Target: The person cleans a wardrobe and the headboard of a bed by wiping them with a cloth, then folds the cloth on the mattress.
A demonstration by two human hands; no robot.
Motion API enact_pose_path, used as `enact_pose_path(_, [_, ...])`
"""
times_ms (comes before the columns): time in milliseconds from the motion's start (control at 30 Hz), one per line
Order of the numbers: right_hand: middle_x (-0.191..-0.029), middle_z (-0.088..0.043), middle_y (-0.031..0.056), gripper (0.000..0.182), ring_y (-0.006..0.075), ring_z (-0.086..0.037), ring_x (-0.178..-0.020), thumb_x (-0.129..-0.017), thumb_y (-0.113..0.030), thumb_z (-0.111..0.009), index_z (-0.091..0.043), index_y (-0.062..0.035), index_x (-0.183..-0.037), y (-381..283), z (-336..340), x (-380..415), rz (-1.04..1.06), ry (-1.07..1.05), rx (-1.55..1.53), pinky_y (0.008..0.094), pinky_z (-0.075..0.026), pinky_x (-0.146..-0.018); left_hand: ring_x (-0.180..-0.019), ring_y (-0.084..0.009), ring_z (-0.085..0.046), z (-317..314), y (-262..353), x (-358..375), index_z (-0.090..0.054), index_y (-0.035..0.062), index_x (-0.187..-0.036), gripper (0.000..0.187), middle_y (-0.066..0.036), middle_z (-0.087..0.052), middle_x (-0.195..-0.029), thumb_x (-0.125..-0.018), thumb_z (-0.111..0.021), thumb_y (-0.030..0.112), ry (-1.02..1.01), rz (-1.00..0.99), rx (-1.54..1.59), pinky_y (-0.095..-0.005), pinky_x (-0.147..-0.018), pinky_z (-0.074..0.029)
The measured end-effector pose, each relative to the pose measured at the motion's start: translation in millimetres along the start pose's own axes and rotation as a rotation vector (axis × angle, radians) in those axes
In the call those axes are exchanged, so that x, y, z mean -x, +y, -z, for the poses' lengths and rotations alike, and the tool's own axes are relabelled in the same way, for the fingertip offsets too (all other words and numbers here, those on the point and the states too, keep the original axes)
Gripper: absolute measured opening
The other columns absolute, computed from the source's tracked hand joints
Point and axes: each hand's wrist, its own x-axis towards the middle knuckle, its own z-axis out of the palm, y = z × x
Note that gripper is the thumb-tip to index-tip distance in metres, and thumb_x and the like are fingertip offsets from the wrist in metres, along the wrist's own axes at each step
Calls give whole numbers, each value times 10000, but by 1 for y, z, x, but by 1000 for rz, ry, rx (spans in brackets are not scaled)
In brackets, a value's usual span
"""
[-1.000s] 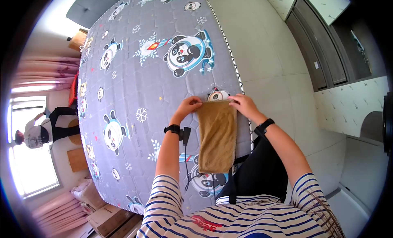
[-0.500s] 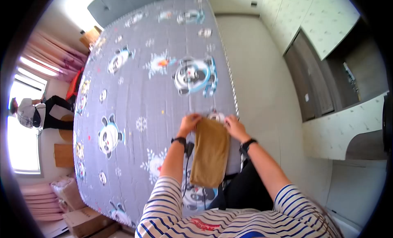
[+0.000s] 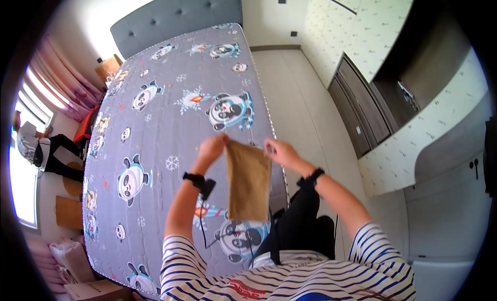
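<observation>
A tan towel-like cloth (image 3: 248, 183) hangs in front of me over the near right edge of the bed. My left hand (image 3: 212, 150) pinches its upper left corner. At the upper right corner, my right hand (image 3: 283, 154) has its fingers closed on the edge. The cloth looks folded into a narrow rectangle, its lower end hanging free. Beneath it lies the grey panda-print mattress (image 3: 171, 127). Both wrists wear black bands, and a dark cable trails from the left one.
A grey padded headboard (image 3: 178, 21) stands at the far end. Right of the bed runs the pale floor (image 3: 295, 89), then a patterned cabinet (image 3: 336, 32). Another person (image 3: 44, 148) sits by the window at left. A cardboard box (image 3: 96, 289) lies at lower left.
Both hands have lifted the cloth up off the mattress, so it now hangs between them. My view has tilted up, showing more of the headboard and floor.
</observation>
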Motion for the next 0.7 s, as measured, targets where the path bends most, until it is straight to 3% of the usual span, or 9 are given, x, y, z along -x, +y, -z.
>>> enact_pose_path(167, [-974, -694, 66, 254, 199, -632, -777, -848, -152, -682, -674, -144, -1102, -64, 65, -49, 260, 198, 125, 319, -514, -704, -814, -331, -667, 107, 59, -7, -689, 175, -1084, 203, -127, -698, -846, -927, -562, 201, 471, -171, -63, -435, -682, -524])
enact_pose_path(233, [-943, -685, 84, 210, 226, -637, -755, -853, -166, -680, -692, -144, -1062, -82, 81, -60, 458, 382, 202, 327, -510, -683, -789, -305, -667, 142, 72, -4, -712, 173, -1086, 219, -111, -706, -853, -898, -604, 141, 595, -305, -167, -402, -695, -527])
enact_pose_path(300, [-903, -668, 52, 182, 202, -613, -687, -842, -156, -689, -689, -120, -1021, -106, 94, -57, 439, 436, 223, 320, -497, -630, -760, -286, -663, 167, 85, 4, -736, 163, -1050, 215, -84, -720, -881, -873, -629, 102, 694, -460, -227, -362, -721, -524])
enact_pose_path(333, [-938, -660, 40, 147, 268, -648, -831, -825, -154, -685, -681, -132, -970, -120, 99, -49, 388, 407, 208, 365, -514, -700, -746, -278, -660, 174, 93, 11, -747, 158, -1023, 205, -70, -725, -892, -862, -639, 91, 780, -547, -261, -341, -732, -521])
enact_pose_path(367, [-935, -654, 36, 133, 262, -649, -835, -821, -137, -680, -672, -130, -954, -121, 94, -42, 390, 412, 209, 364, -515, -702, -758, -272, -663, 175, 98, 20, -752, 149, -1003, 192, -63, -728, -933, -852, -651, 87, 812, -580, -253, -338, -781, -515])
enact_pose_path(467, [-927, -644, 36, 115, 263, -648, -835, -807, -99, -667, -649, -123, -918, -103, 63, -16, 324, 369, 205, 371, -515, -703, -787, -257, -669, 144, 88, 45, -754, 149, -986, 174, -59, -728, -945, -843, -668, 100, 701, -526, -163, -348, -820, -512])
enact_pose_path(533, [-921, -639, 42, 107, 281, -643, -817, -800, -74, -641, -623, -116, -896, -76, 28, 3, 262, 302, 238, 388, -511, -684, -842, -208, -674, 101, 64, 62, -747, 161, -983, 168, -19, -729, -1005, -834, -678, 122, 633, -531, -232, -390, -947, -475])
enact_pose_path(633, [-877, -648, 72, 67, 322, -635, -770, -794, -99, -606, -630, -121, -852, -15, -36, 47, 214, 183, 253, 429, -496, -640, -910, -168, -668, 12, 22, 107, -720, 165, -905, 96, 11, -689, -1146, -844, -653, 197, 297, -341, -418, -474, -1105, -332])
enact_pose_path(700, [-824, -658, 101, 35, 328, -642, -771, -778, -141, -613, -642, -123, -787, 15, -74, 86, 109, -40, 322, 452, -488, -630, -1133, -146, -585, -25, 23, 147, -753, 200, -843, 116, 15, -622, -1280, -771, -663, 202, -153, -346, -493, -478, -1170, -226])
